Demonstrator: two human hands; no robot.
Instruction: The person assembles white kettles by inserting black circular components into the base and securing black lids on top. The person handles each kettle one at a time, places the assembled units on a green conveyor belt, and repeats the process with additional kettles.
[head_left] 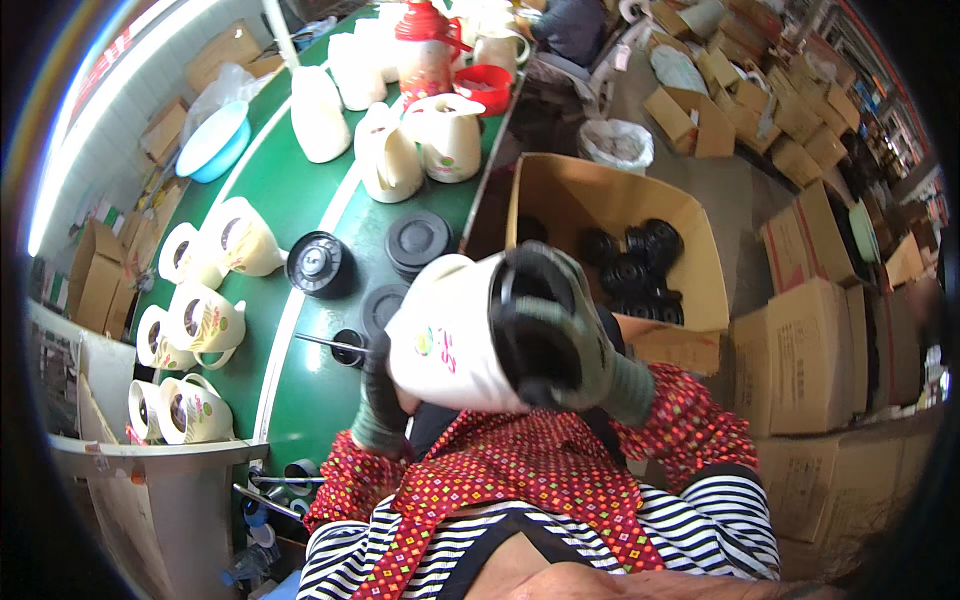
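A white thermos jug (445, 335) with a small printed motif lies tilted on its side in front of my chest. My left hand (380, 395), in a grey-green glove with black coating, grips it at the left. Over the jug's right end is my right hand (585, 335), gloved the same way, its fingers curled round a black round base (507, 335). Motion smears the fingers there, and black glove and black part partly merge. Close by on the green table (290, 390) lie black round bases (320, 264) and a small black ring (348, 347) with a thin rod beside it.
Several white jugs (205, 320) lie at the table's left. More jugs (388, 155), a red thermos (425, 50) and a red bowl (484, 88) stand farther off. On the right, a cardboard carton (690, 235) contains black parts; stacked boxes (815, 350) stand beyond.
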